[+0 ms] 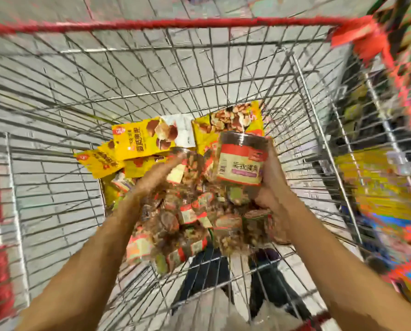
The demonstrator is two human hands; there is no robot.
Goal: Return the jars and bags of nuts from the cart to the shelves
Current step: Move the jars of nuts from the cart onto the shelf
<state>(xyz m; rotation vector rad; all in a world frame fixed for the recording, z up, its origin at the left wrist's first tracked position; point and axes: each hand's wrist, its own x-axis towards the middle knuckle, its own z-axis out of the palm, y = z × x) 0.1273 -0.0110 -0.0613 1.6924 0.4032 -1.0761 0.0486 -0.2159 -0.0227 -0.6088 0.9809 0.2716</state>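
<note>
Both hands are down inside the wire cart point(175, 22). The right hand point(270, 187) is curled round a labelled jar point(240, 161), held above the heap. The left hand point(156, 174) stretches its fingers onto a second jar point(187, 163), too blurred to tell whether it grips. Blurred shelves point(376, 185) stand to the right, nearer the right hand. Jars of nuts point(199, 218) lie heaped at the near end, with yellow bags point(137, 142) beyond them. The held jar's long axis runs near to far, lid pointing away.

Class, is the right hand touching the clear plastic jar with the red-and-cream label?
Touching. The head view shows the right hand curled round the clear jar.
</note>
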